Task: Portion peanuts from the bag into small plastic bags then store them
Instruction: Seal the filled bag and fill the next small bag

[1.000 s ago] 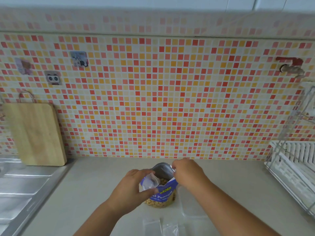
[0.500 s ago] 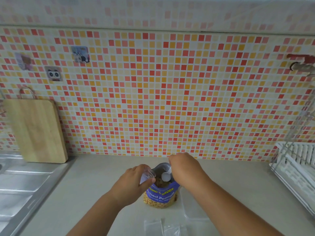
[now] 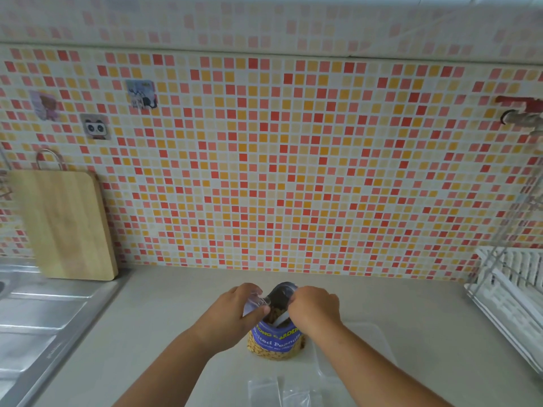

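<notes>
A blue bag of salted peanuts (image 3: 276, 342) stands open on the counter (image 3: 164, 333), with peanuts showing through its clear lower part. My left hand (image 3: 232, 314) grips a small clear plastic bag (image 3: 255, 302) beside the peanut bag's mouth. My right hand (image 3: 316, 308) holds a white spoon (image 3: 281, 318) that dips into the open bag. Most of the spoon is hidden by my fingers and the bag.
Spare small plastic bags (image 3: 264, 390) lie near the front edge. A clear plastic container (image 3: 364, 345) sits right of the peanut bag. A steel sink (image 3: 32, 324) is at left with a wooden cutting board (image 3: 63, 224) leaning on the tiled wall. A dish rack (image 3: 511, 286) stands at right.
My right hand lowered the spoon deeper into the peanut bag. My left hand raised the small bag closer to the mouth. The camera tilted slightly.
</notes>
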The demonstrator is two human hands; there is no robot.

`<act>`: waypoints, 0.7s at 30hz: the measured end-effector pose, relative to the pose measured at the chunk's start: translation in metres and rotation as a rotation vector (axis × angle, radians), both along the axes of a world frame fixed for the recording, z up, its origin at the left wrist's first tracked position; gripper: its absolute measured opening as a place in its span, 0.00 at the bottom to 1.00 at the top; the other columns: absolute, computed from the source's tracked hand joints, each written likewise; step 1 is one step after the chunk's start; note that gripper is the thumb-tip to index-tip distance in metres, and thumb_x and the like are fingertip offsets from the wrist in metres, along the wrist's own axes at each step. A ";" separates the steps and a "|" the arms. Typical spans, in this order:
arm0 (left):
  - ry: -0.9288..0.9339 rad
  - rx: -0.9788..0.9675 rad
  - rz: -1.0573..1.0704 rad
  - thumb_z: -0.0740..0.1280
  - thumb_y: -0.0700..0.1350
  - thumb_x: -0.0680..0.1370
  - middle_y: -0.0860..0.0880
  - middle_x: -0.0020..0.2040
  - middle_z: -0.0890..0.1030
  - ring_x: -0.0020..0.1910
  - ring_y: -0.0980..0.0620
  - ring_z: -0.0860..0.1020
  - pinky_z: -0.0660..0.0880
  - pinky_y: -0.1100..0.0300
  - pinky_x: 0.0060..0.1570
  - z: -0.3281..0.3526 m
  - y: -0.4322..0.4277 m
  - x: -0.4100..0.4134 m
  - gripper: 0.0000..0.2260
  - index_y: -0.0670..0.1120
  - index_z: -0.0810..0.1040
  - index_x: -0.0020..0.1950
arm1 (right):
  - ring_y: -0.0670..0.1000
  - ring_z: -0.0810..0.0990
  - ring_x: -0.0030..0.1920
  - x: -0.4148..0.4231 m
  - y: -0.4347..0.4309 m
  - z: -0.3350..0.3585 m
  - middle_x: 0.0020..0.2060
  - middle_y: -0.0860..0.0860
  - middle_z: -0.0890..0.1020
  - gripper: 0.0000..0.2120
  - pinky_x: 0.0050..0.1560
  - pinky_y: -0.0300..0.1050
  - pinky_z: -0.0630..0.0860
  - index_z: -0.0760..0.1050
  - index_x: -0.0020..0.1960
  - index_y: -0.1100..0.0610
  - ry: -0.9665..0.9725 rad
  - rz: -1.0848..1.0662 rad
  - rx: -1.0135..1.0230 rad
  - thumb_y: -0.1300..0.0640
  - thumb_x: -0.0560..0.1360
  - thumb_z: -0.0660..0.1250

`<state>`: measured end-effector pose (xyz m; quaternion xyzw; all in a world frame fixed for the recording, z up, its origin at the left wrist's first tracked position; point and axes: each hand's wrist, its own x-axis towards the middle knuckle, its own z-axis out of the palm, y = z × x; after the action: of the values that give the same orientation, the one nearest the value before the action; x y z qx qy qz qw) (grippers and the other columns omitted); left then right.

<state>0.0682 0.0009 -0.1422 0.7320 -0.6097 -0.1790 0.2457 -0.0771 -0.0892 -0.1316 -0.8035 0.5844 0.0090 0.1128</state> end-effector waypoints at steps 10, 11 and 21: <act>0.140 -0.046 0.060 0.59 0.57 0.78 0.53 0.59 0.77 0.51 0.57 0.74 0.70 0.66 0.50 0.013 0.000 -0.001 0.17 0.51 0.70 0.64 | 0.55 0.81 0.50 -0.028 -0.019 -0.004 0.41 0.52 0.81 0.11 0.49 0.48 0.77 0.81 0.48 0.56 -0.272 -0.186 0.202 0.57 0.73 0.60; 0.161 -0.068 0.089 0.60 0.57 0.78 0.54 0.57 0.77 0.51 0.58 0.74 0.70 0.66 0.50 0.015 0.001 0.001 0.17 0.51 0.70 0.64 | 0.55 0.81 0.52 -0.033 -0.019 -0.003 0.45 0.53 0.83 0.12 0.52 0.48 0.78 0.81 0.50 0.57 -0.306 -0.167 0.217 0.57 0.73 0.60; -0.070 -0.059 0.013 0.65 0.60 0.74 0.56 0.61 0.75 0.57 0.56 0.72 0.69 0.64 0.56 0.017 0.003 0.009 0.22 0.54 0.69 0.66 | 0.50 0.71 0.40 -0.057 -0.045 0.026 0.39 0.50 0.74 0.18 0.55 0.42 0.70 0.76 0.64 0.55 -0.018 -0.194 0.381 0.62 0.77 0.56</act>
<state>0.0772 0.0041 -0.1250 0.7343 -0.6180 -0.1335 0.2471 -0.1338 -0.1340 -0.1060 -0.7075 0.6459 0.1015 0.2683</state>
